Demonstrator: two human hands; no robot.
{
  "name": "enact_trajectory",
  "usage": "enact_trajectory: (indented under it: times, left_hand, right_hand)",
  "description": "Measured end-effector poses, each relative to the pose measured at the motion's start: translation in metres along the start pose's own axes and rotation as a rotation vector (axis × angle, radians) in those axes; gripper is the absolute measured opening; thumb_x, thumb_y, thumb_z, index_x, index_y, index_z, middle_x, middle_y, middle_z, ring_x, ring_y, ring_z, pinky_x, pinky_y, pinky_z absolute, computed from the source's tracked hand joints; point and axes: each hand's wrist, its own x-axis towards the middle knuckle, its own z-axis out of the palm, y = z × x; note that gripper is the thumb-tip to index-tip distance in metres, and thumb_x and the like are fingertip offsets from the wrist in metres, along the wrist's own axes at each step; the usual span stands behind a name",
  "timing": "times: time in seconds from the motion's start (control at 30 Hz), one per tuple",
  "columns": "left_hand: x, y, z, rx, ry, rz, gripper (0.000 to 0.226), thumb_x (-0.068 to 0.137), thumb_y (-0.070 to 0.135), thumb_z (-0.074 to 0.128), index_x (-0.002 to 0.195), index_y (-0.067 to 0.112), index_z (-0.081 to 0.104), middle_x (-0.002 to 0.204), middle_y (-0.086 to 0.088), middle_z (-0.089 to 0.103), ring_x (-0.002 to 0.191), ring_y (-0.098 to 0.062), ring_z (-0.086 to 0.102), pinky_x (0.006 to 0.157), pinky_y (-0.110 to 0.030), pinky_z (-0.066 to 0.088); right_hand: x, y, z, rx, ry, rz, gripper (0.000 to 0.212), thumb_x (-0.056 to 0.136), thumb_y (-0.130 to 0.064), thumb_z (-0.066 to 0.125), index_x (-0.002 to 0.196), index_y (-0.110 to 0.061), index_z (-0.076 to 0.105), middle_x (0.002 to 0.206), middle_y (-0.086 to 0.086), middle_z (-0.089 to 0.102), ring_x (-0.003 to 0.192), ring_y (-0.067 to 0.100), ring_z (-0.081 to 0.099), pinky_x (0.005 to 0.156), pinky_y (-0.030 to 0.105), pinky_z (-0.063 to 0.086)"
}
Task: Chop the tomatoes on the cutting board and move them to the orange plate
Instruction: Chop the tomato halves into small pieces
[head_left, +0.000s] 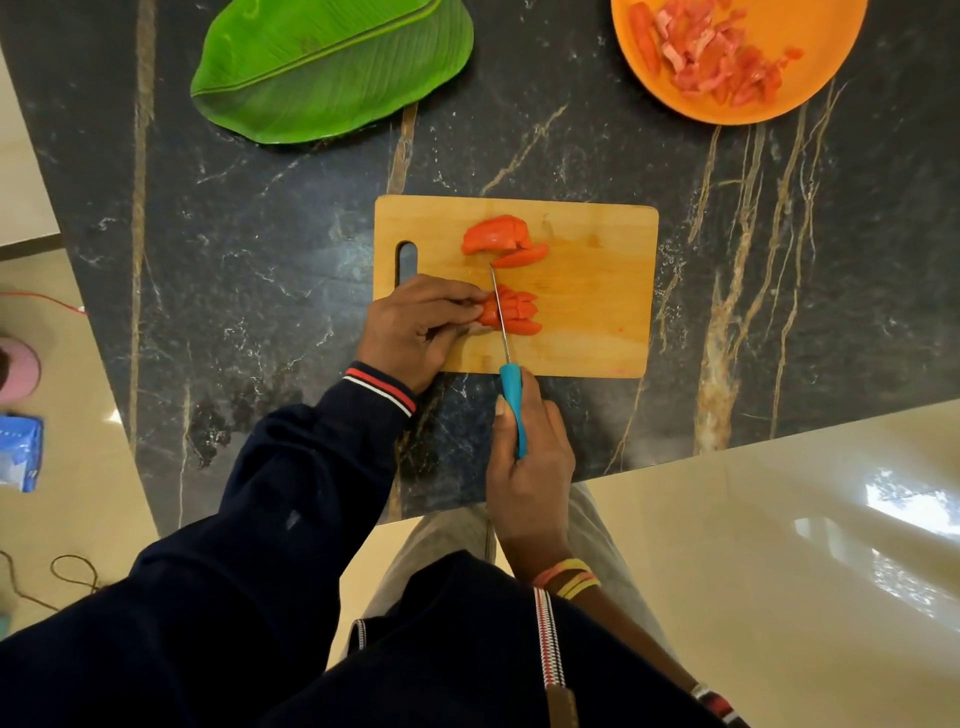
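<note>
Our left hand pinches the tomato on the board; our right hand grips the knife, blade across the slices. Chopped pieces lie on the plate.

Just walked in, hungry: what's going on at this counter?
A person is chopping on the rectangular wooden cutting board. The left hand pinches a cluster of red tomato slices while the right hand grips a blue-handled knife, blade across them. Larger tomato wedges wait farther back, and the round orange plate already holds chopped tomato.

Bare countertop — board to plate
</note>
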Motion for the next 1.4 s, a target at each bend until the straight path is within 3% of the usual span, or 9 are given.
enact_trajectory:
  times: [0.3, 0.43, 0.57, 0.67, 0.8, 0.93, 1.07, 1.17, 1.4]
  left_hand:
    - [-0.002, 0.001, 0.001, 0.016, 0.010, 0.015, 0.010, 0.079, -0.003, 0.074, 0.088, 0.002, 0.076, 0.098, -0.008, 0.072, 0.092, -0.019, 0.066, 0.084, -0.033, 0.054]
    - [0.000, 0.003, -0.001, 0.023, -0.041, 0.011, 0.011, 0.081, 0.005, 0.074, 0.092, 0.004, 0.075, 0.103, -0.006, 0.071, 0.095, -0.019, 0.065, 0.086, -0.037, 0.053]
    - [0.003, 0.007, -0.015, 0.017, -0.051, -0.016, 0.026, 0.082, 0.020, 0.074, 0.104, 0.005, 0.072, 0.114, -0.007, 0.067, 0.106, -0.017, 0.061, 0.091, -0.035, 0.051]
    - [0.021, 0.012, -0.020, 0.090, 0.046, -0.126, 0.040, 0.084, 0.027, 0.072, 0.117, 0.005, 0.065, 0.117, -0.010, 0.062, 0.100, -0.016, 0.060, 0.086, -0.027, 0.051]
    - [0.049, 0.016, -0.008, 0.258, -0.103, -0.255, 0.071, 0.077, 0.039, 0.076, 0.135, 0.007, 0.051, 0.123, -0.012, 0.050, 0.098, -0.012, 0.047, 0.090, -0.021, 0.042]
    - [0.059, 0.020, -0.001, 0.293, -0.135, -0.256, 0.058, 0.080, 0.036, 0.074, 0.128, 0.007, 0.058, 0.117, -0.009, 0.049, 0.098, -0.018, 0.050, 0.089, -0.031, 0.047]
    - [0.060, 0.020, 0.000, 0.312, -0.142, -0.214, 0.041, 0.087, 0.028, 0.069, 0.120, 0.005, 0.064, 0.109, -0.010, 0.053, 0.096, -0.021, 0.051, 0.084, -0.025, 0.044]
    - [0.059, 0.017, 0.000, 0.335, -0.164, -0.174, 0.035, 0.090, 0.023, 0.065, 0.119, 0.005, 0.065, 0.106, -0.011, 0.055, 0.094, -0.022, 0.053, 0.081, -0.022, 0.042]
    - [0.056, 0.008, -0.001, 0.281, -0.127, -0.094, 0.029, 0.087, 0.017, 0.067, 0.115, 0.008, 0.068, 0.105, -0.009, 0.061, 0.095, -0.020, 0.056, 0.082, -0.017, 0.041]
  right_hand:
    - [-0.021, 0.011, -0.017, -0.011, -0.074, 0.013, 0.046, 0.104, -0.029, 0.045, 0.145, -0.007, 0.046, 0.108, -0.001, 0.056, 0.100, -0.006, 0.051, 0.083, 0.003, 0.038]
    - [-0.022, 0.005, -0.028, 0.015, -0.064, -0.001, 0.041, 0.102, -0.020, 0.050, 0.142, -0.010, 0.050, 0.099, -0.008, 0.053, 0.093, -0.003, 0.054, 0.075, 0.004, 0.040]
    - [-0.009, -0.007, -0.038, 0.063, 0.054, -0.035, 0.042, 0.102, -0.022, 0.051, 0.141, -0.006, 0.052, 0.101, -0.014, 0.055, 0.094, -0.001, 0.056, 0.077, 0.007, 0.042]
    - [0.017, -0.005, -0.042, 0.092, 0.116, -0.001, 0.043, 0.103, -0.024, 0.049, 0.144, -0.009, 0.050, 0.105, -0.001, 0.061, 0.093, 0.010, 0.059, 0.080, 0.018, 0.048]
    - [0.033, -0.003, -0.042, 0.067, 0.078, 0.063, 0.045, 0.103, -0.026, 0.049, 0.145, -0.011, 0.048, 0.110, 0.006, 0.063, 0.096, 0.013, 0.058, 0.081, 0.016, 0.048]
    - [0.030, -0.004, -0.040, 0.049, 0.073, 0.046, 0.044, 0.103, -0.023, 0.051, 0.145, -0.011, 0.048, 0.114, -0.001, 0.063, 0.099, 0.007, 0.058, 0.086, 0.011, 0.047]
    - [0.022, -0.005, -0.031, 0.043, 0.058, 0.061, 0.044, 0.103, -0.025, 0.050, 0.145, -0.012, 0.048, 0.098, -0.004, 0.059, 0.088, 0.004, 0.056, 0.072, 0.008, 0.043]
    - [0.018, -0.004, -0.027, 0.035, 0.072, 0.056, 0.043, 0.103, -0.023, 0.052, 0.144, -0.012, 0.049, 0.094, -0.005, 0.056, 0.086, 0.004, 0.055, 0.071, 0.008, 0.042]
    - [0.027, -0.013, -0.031, 0.086, 0.037, -0.022, 0.042, 0.104, -0.020, 0.051, 0.145, -0.009, 0.048, 0.105, -0.003, 0.059, 0.094, 0.008, 0.056, 0.077, 0.013, 0.047]
